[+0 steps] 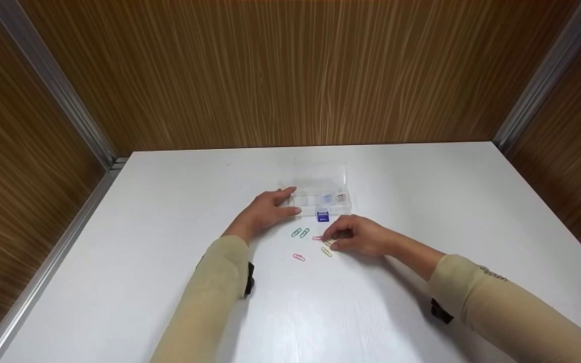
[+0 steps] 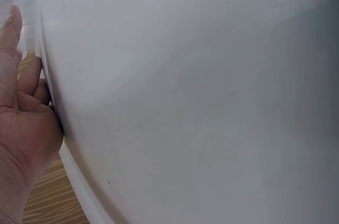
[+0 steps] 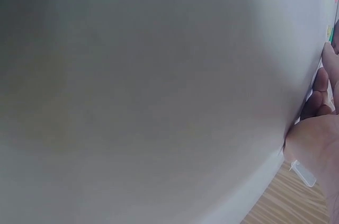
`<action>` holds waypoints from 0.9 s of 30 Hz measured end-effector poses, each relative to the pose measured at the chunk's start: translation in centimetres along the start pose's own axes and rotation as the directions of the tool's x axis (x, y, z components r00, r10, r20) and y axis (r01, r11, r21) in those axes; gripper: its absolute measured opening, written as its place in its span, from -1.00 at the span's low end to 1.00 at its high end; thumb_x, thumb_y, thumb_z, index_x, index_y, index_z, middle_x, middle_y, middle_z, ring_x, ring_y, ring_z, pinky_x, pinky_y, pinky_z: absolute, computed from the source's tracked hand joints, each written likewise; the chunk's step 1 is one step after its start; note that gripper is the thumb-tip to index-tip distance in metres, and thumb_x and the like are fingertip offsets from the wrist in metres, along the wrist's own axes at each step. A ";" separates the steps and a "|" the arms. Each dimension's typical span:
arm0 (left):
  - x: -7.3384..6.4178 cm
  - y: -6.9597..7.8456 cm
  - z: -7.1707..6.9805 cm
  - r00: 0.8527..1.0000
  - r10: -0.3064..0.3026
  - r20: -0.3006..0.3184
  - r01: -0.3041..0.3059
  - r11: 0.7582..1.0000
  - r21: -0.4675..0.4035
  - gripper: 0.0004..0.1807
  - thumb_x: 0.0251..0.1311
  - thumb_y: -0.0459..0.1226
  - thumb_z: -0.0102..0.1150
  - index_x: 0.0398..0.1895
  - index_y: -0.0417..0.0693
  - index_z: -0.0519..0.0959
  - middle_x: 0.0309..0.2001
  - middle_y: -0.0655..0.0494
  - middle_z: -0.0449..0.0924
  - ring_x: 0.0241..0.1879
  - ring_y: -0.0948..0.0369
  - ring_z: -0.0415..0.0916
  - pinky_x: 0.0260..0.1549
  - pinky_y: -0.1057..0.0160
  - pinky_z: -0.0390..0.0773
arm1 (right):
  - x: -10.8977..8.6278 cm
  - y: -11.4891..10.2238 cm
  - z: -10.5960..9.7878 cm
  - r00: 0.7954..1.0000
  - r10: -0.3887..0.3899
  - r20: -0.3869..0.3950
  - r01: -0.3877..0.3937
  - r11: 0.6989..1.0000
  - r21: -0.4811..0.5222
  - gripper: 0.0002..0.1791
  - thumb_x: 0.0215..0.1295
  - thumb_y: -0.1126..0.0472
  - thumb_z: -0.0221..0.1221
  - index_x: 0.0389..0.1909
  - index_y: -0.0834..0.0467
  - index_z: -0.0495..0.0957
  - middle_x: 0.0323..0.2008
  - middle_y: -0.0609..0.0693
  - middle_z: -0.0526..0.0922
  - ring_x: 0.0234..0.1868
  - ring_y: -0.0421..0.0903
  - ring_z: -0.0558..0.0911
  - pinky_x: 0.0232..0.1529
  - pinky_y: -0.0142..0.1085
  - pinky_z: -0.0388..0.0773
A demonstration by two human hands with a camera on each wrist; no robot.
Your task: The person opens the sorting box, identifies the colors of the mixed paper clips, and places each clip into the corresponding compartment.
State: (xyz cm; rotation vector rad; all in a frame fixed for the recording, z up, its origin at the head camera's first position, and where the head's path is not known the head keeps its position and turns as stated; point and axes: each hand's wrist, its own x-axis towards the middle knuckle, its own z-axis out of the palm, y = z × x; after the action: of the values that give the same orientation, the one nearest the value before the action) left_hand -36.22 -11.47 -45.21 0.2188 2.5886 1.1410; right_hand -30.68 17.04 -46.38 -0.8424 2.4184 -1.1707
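Clear plastic box point(image 1: 313, 202) open, two compartments point(image 1: 327, 198) occupied; green, pink and yellow paper clips point(image 1: 304, 233) remain on the tabletop point(image 1: 169, 212).
Left hand point(image 1: 269, 207) grips the box's end; right hand point(image 1: 360, 236) is at a yellow clip point(image 1: 327, 243), whether pinched I cannot tell.

- I see the left arm point(image 1: 205, 297) stretched well forward.
- The left hand point(image 1: 265, 207) has its thumb and forefinger extended and spread apart, palm turned inward.
- The right arm point(image 1: 512, 307) slants inward from the side.
- The right hand point(image 1: 361, 236) is low, fingers point(image 1: 340, 222) bent, thumb tip near the forefinger's.
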 end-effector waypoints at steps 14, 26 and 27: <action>0.0 -0.2 -0.2 0.999 0.035 0.010 -0.035 0.999 0.003 -0.21 0.37 0.16 0.35 0.63 0.48 0.30 0.66 0.20 0.16 0.68 0.08 -0.05 0.62 -0.02 -0.05 | 0.0 0.1 -0.1 0.999 -0.048 0.007 0.049 0.997 -0.063 -0.67 0.40 0.31 0.38 0.13 0.00 0.80 -0.01 -0.04 0.71 -0.02 -0.02 0.54 0.04 -0.23 0.44; -0.1 -0.1 -0.2 1.000 0.025 0.010 -0.025 1.000 0.004 -0.22 0.38 0.16 0.34 0.63 0.51 0.30 0.65 0.20 0.18 0.68 0.06 -0.05 0.62 -0.04 -0.06 | 0.0 -0.1 -0.1 0.999 -0.047 0.014 0.048 0.995 -0.087 -0.80 0.43 0.28 0.36 -0.01 0.01 0.82 -0.05 -0.09 0.70 0.00 -0.04 0.53 0.08 -0.19 0.45; 0.0 -0.1 -0.2 1.000 0.023 0.010 -0.023 1.000 0.004 -0.22 0.38 0.16 0.34 0.62 0.52 0.30 0.65 0.20 0.17 0.68 0.06 -0.05 0.62 -0.05 -0.05 | 0.0 -0.1 -0.1 0.999 -0.051 0.012 0.052 0.995 -0.088 -0.81 0.43 0.28 0.35 -0.03 0.01 0.82 -0.06 -0.09 0.70 0.00 -0.04 0.53 0.09 -0.18 0.44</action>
State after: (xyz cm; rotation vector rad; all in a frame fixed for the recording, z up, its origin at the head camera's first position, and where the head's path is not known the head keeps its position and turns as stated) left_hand -36.26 -11.71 -45.14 0.2545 2.5869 1.1393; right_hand -30.70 17.04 -46.27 -0.9401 2.4699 -1.0812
